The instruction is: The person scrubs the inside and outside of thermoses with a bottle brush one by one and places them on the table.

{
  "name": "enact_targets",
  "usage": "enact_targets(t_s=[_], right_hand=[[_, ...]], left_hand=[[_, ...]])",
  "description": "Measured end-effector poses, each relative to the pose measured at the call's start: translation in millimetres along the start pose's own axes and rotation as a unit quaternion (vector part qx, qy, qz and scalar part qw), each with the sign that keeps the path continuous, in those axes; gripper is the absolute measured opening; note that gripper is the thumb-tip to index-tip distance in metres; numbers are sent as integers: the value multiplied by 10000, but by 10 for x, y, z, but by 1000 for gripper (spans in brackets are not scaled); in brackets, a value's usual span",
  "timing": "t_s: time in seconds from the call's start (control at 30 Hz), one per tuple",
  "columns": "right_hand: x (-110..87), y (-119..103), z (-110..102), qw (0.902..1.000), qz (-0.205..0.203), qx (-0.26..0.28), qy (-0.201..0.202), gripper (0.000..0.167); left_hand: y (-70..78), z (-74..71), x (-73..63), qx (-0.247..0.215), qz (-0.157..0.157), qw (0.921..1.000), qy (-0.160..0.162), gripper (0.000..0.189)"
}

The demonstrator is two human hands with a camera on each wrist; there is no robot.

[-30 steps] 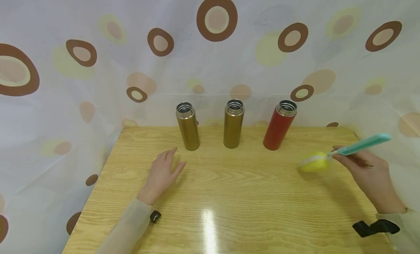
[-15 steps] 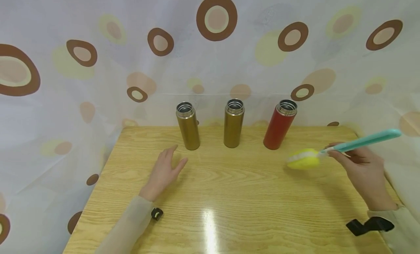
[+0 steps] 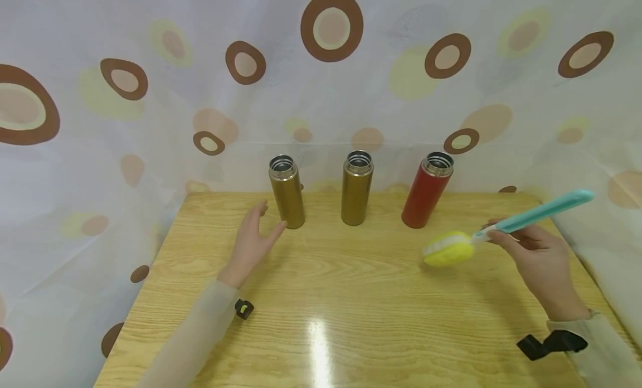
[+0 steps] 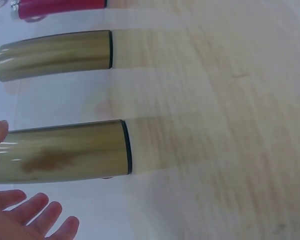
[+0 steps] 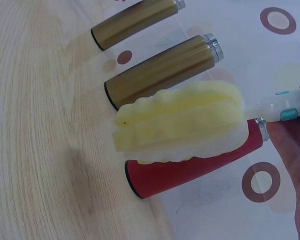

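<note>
Picking up the brush (image 3: 448,250) looks done, the right hand (image 3: 544,265) pinching it above the table (image 3: 351,299), but the left hand (image 3: 251,244), spread beside the left bottle (image 3: 288,198), grips nothing yet, and the brush is inside no bottle.

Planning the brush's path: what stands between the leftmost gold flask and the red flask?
A second gold flask stands between them; the head view shows it.

Teal handle (image 3: 546,210), yellow-white sponge (image 3: 448,249); gold bottle (image 3: 288,203)

Circle-patterned backdrop (image 3: 321,98), wooden table (image 3: 361,282)
</note>
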State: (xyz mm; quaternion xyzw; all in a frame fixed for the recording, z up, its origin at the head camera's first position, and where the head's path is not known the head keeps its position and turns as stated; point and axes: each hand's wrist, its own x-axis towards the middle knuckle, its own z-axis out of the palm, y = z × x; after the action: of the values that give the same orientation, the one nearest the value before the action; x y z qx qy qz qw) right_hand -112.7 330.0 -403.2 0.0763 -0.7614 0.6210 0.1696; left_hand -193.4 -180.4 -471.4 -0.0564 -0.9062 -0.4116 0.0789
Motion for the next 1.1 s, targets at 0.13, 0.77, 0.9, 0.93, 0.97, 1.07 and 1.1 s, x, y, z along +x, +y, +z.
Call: enact_targets(t_s=[0.13,0.77,0.9,0.93,0.97,1.07,1.1], right_hand=[[15,30,56,9999,-9,141,-31,25],[69,82,232,9912,-548,1197,159,29],[60,85,236,9907,-567,1239,46,31],[57,87,235,9908,-582,1221,12,31],[58,88,234,9911,-592,1190,-17,30],[60,87,230,9921,-597,1101,-22,28],[63,85,229,9924,-579,1090,5,28]], left_hand=[[36,-25,96,-223,-35,9997,55,78],[153,2,426,-489,-70,9984,283,77],[191,13,493,-582,-21,9979,297,78],[199,18,509,-604,1,9977,295,78],[210,20,523,-613,26,9977,293,78],[248,20,554,-665,65,9973,289,80],[259,24,566,-691,80,9972,286,81]])
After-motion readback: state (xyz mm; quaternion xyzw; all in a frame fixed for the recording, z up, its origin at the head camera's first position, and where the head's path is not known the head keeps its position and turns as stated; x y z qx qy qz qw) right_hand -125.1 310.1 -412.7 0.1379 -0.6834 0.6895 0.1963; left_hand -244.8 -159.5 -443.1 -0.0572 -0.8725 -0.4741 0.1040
